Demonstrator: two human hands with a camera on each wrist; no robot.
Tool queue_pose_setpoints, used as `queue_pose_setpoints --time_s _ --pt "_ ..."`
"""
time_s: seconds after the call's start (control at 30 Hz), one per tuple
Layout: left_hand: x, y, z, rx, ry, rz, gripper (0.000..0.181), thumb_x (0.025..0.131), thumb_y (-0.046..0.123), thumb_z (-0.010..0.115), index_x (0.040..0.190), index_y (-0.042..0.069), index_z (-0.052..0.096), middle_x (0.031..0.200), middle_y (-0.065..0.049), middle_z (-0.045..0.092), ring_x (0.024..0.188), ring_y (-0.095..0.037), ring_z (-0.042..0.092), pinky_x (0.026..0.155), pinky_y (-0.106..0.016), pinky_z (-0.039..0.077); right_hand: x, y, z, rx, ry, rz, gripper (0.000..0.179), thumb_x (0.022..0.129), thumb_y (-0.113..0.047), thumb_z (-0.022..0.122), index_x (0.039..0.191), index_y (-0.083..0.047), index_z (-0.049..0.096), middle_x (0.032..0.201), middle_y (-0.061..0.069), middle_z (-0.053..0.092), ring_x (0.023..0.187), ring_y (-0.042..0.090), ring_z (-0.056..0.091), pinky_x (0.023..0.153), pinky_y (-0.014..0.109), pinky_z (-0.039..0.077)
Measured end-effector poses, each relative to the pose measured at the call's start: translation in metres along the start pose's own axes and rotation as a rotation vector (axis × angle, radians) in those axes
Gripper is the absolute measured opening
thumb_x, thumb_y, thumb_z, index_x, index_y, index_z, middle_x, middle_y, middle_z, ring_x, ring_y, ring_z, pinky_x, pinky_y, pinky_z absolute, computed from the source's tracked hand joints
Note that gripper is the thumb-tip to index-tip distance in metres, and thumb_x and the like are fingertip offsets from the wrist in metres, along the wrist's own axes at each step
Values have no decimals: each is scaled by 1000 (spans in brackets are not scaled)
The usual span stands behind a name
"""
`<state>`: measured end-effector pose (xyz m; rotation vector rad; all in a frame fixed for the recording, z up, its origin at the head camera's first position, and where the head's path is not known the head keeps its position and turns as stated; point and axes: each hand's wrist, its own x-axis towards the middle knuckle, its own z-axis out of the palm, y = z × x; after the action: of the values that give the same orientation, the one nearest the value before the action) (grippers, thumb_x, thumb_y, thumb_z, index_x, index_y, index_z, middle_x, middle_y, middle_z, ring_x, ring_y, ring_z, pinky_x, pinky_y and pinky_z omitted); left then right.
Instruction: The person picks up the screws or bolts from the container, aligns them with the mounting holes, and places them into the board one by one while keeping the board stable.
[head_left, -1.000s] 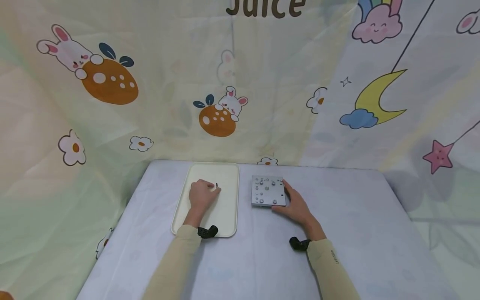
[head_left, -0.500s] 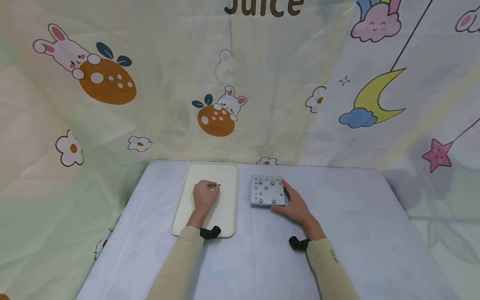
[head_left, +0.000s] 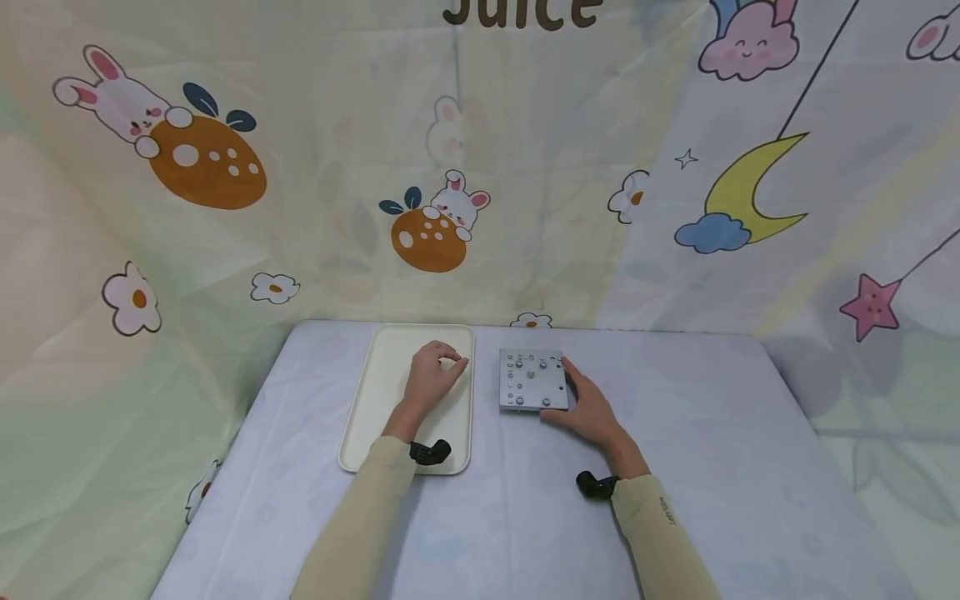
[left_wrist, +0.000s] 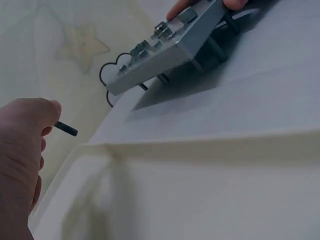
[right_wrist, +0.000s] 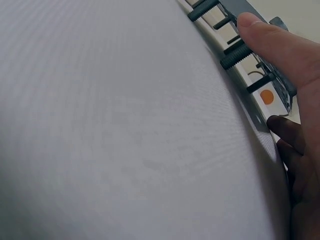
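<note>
My left hand is over the right side of a cream tray, near its far end. It pinches a small dark screw, whose shaft sticks out past the thumb in the left wrist view; its head is hidden by the fingers. To the right of the tray, a square grey metal plate carries several screws and bolts. Their threaded shafts stick out beneath it in the right wrist view. My right hand grips the plate at its right side, thumb at the near edge and fingers at the far right corner.
The cream tray with a raised rim lies on the left of the table, just beside the plate. A white cloth covers the table. Behind stands a printed curtain with cartoon rabbits and a moon.
My left hand has lifted the screw and carried it right and slightly away, toward the tray's right rim. My right hand has stayed on the plate.
</note>
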<state>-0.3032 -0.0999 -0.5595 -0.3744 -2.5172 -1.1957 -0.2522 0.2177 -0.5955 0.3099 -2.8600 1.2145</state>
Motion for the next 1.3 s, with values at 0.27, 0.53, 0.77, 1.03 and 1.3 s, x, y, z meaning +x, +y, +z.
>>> queue_pose_setpoints --time_s 0.27,0.53,0.77,1.03,1.3 --pt "27 30 10 19 -92 107 11 83 21 78 77 11 74 91 1 67 94 -18 60 82 -36 49 0 -2 0 14 -4 23 123 63 -71 76 157 -22 15 156 10 27 142 32 25 112 50 22" --pt "48 62 26 94 -185 107 16 85 30 74 81 15 76 97 3 68 103 -18 56 94 -37 44 -1 -6 1 3 -3 36 123 63 -71 76 157 -21 16 155 12 29 140 34 28 110 53 24" --pt "59 79 52 118 -274 118 16 86 34 72 81 19 77 97 7 69 108 -16 55 96 -35 43 0 -3 1 -2 -5 17 121 64 -72 75 157 -20 17 155 13 29 140 34 28 109 53 26" --pt "62 98 75 88 -333 142 15 87 35 72 81 22 77 102 7 69 108 -16 57 87 -30 46 -1 1 -2 -11 7 10 119 66 -70 75 157 -19 17 155 12 30 138 33 31 107 53 29" --pt "64 115 83 141 -350 132 17 87 36 71 84 20 77 92 10 67 99 -11 55 83 -26 46 0 -1 0 -14 2 -6 118 67 -68 76 157 -19 17 153 12 33 132 30 38 102 52 34"
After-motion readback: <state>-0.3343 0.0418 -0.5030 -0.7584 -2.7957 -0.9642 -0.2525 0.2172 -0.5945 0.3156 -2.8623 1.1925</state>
